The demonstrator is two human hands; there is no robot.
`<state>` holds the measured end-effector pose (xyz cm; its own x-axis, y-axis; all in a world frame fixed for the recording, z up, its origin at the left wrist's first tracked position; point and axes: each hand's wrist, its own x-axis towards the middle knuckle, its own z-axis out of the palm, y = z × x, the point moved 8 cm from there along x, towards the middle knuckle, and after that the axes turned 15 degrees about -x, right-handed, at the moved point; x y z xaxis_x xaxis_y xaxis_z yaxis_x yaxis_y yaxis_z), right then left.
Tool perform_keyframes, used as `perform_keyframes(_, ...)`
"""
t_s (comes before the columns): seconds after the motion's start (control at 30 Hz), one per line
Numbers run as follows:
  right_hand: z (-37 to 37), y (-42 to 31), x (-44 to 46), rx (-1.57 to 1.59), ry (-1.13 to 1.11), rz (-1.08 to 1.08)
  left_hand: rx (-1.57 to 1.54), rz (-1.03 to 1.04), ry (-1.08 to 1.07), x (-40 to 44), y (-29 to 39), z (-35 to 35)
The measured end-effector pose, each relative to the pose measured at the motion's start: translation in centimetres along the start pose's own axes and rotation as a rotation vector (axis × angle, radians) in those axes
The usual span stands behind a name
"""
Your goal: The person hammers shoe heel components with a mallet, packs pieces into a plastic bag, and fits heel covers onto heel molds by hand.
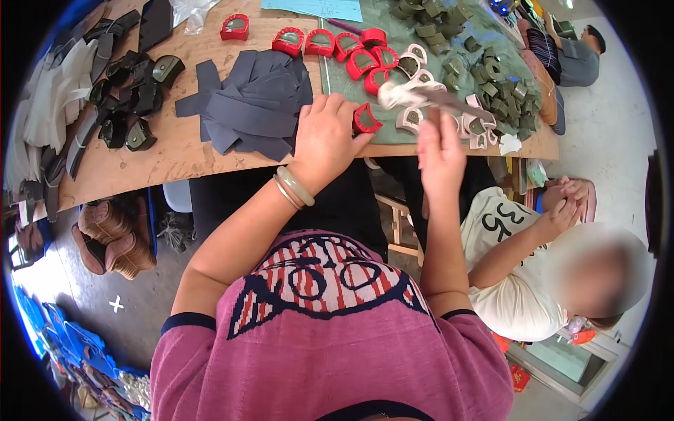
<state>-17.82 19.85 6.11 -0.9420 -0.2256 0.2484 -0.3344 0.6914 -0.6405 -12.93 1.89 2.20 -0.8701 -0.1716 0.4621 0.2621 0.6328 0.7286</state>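
My left hand [326, 133] rests at the table's front edge, its fingers closed on a red-covered shoe heel [366, 119], D-shaped with a curved edge. In my right hand [442, 154] is a brush-like tool [449, 102], blurred by motion, with a dark shaft and a pale lump at its left end. That lump hangs over the mat, near the other red heels [361, 63] and the pale pink heels [410, 119]. Left of my left hand lies a pile of dark grey strips [256, 102].
Olive heels [498, 88] are heaped on the green mat [337, 77] at the right. Dark-covered heels [144, 91] and white strips [63, 91] lie at the left. Another person [516, 252] sits close on my right, hands together. Stacked brown pieces [116, 235] stand below the table.
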Motion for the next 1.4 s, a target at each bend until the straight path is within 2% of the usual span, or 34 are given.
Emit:
perform_keyframes(0.03, -0.7, 0.1, 0.5, 0.229, 0.025, 0.135, 0.003, -0.007, -0.006, -0.2, 0.0, 0.0)
perform_keyframes(0.17, -0.9, -3.0, 7.6, 0.238, 0.002, 0.042, 0.013, 0.015, -0.001, -0.1, 0.5, -0.5)
perform_keyframes(0.23, 0.5, -6.5, 11.8, -0.096, 0.02, -0.193, 0.026, 0.019, 0.002, -0.2, 0.5, -0.5)
perform_keyframes(0.3, 3.0, -10.7, 15.0, -0.318, 0.135, -0.484, -0.001, 0.007, -0.013, -0.2, 0.4, -0.2)
perform_keyframes(0.43, 12.1, -13.8, 23.8, -0.605, 0.108, -0.687, -0.017, -0.01, -0.03, 0.1, 0.6, -0.5)
perform_keyframes(0.57, 20.0, -15.9, 29.3, -0.663, 0.117, -0.845, 0.003, -0.013, -0.063, 0.2, 0.5, -0.2)
perform_keyframes(0.67, 24.0, -16.3, 29.8, -0.706, 0.089, -0.901, -0.006, -0.018, -0.071, 0.3, 0.5, -0.2)
perform_keyframes(0.83, 26.6, -13.3, 30.5, -0.713, -0.043, -0.819, -0.007, -0.031, -0.089, 0.3, 0.5, -0.2)
perform_keyframes(0.9, 25.9, -12.2, 31.3, -0.518, -0.138, -0.934, -0.015, -0.037, -0.097, 0.1, 0.4, 0.0)
perform_keyframes(0.93, 25.1, -11.4, 31.2, -0.416, -0.183, -0.987, -0.008, -0.039, -0.09, 0.1, 0.4, 0.0)
perform_keyframes(1.0, 14.9, -13.4, 27.4, -0.076, 0.025, -1.01, -0.001, -0.038, -0.082, 0.1, 0.1, 0.1)
perform_keyframes(1.07, 5.5, -10.2, 21.0, 0.059, -0.081, -0.639, -0.025, -0.042, -0.005, 0.1, -0.3, 0.0)
perform_keyframes(1.13, 1.5, -8.1, 14.9, 0.017, -0.109, -0.454, -0.034, -0.047, 0.032, -0.1, -0.3, -0.3)
perform_keyframes(1.3, 2.9, -4.6, 4.4, 0.005, -0.071, -0.373, -0.068, -0.051, 0.072, 0.0, 0.4, -0.9)
perform_keyframes(1.37, 4.1, -5.2, 1.9, -0.175, 0.111, -0.526, -0.074, -0.053, 0.047, -0.4, 0.5, -1.0)
perform_keyframes(1.4, 5.0, -4.9, 1.2, -0.162, 0.113, -0.539, -0.06, -0.052, 0.058, -0.7, 0.6, -1.3)
